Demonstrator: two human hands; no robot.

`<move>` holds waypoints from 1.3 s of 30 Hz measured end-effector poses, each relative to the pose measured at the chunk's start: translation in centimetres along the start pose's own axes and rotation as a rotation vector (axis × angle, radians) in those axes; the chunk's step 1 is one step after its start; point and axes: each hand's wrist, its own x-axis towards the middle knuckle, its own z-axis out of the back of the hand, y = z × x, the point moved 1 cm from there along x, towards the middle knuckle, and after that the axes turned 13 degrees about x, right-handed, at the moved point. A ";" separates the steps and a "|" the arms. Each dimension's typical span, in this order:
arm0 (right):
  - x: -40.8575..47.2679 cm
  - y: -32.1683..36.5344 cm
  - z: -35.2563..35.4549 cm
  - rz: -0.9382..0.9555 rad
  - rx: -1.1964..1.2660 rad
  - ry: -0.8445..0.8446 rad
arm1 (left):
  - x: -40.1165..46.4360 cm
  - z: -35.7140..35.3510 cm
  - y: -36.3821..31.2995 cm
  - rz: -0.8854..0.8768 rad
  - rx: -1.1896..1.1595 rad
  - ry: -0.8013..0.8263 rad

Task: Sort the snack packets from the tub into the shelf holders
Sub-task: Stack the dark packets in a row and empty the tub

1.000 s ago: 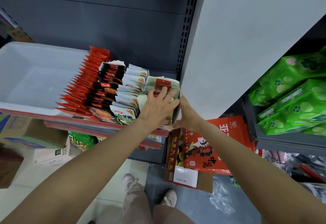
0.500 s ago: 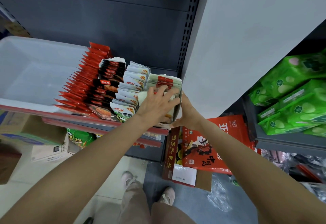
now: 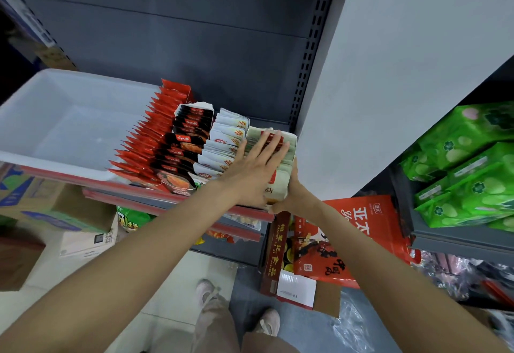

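Pressing flat on the rightmost row of snack packets, the left hand (image 3: 257, 169) lies with fingers straight and spread, palm down, at centre frame.

Item: pale packets with red labels (image 3: 281, 163), stood on edge in the rightmost shelf holder, hard against the white upright panel (image 3: 389, 74). Handling, as judged: thin foil-and-film sachets, light singly, soft and springy as a pack; slick faces likely to fan out or slide if let go unevenly. Best hold looks to be the block as a whole, one hand on top and one at the near end, squeezing along the row; single packets by the top seal edge.

Right hand (image 3: 289, 194): at the near end of the same row, lower centre, mostly hidden behind the packets. Thumb shows under the front edge; whether its fingers curl round the pack cannot be told.

Neighbouring rows, leftward: white packets (image 3: 225, 141), black packets (image 3: 186, 144), red packets (image 3: 151, 135), all upright and leaning back.

White plastic tub (image 3: 55, 119): upper left on the same shelf, just beside the red row; no packets visible inside, so sorting appears nearly done.

Also present: green packs (image 3: 467, 163) on the shelf at right; a red gift box (image 3: 353, 230) and cardboard cartons (image 3: 33, 199) on the floor.
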 end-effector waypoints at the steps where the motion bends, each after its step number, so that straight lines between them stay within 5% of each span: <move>1: -0.4 0.3 0.1 -0.010 0.016 -0.001 | -0.3 0.5 0.4 -0.007 -0.128 0.023; 6: -2.1 1.7 0.0 0.034 0.251 -0.127 | -1.3 1.8 2.5 0.377 -1.133 -0.144; 10: -2.0 2.2 -2.4 0.043 0.287 -0.155 | -0.1 1.7 0.8 0.367 -1.035 -0.068; 14: -2.3 2.6 -1.6 0.068 0.321 -0.174 | 0.5 1.6 1.9 0.375 -1.217 -0.121; 16: -2.2 2.9 -0.9 0.097 0.315 -0.195 | 0.7 1.4 2.4 0.302 -1.095 -0.119; 20: -1.9 3.5 -1.8 0.151 0.181 -0.216 | 1.8 0.9 1.9 0.178 -0.283 -0.050; 23: -1.9 3.6 -1.9 0.144 0.191 -0.216 | 1.9 1.0 2.4 0.172 -0.052 -0.042; 39: -1.5 6.4 1.6 0.051 0.169 -0.097 | 0.4 1.7 5.9 0.284 -0.180 -0.136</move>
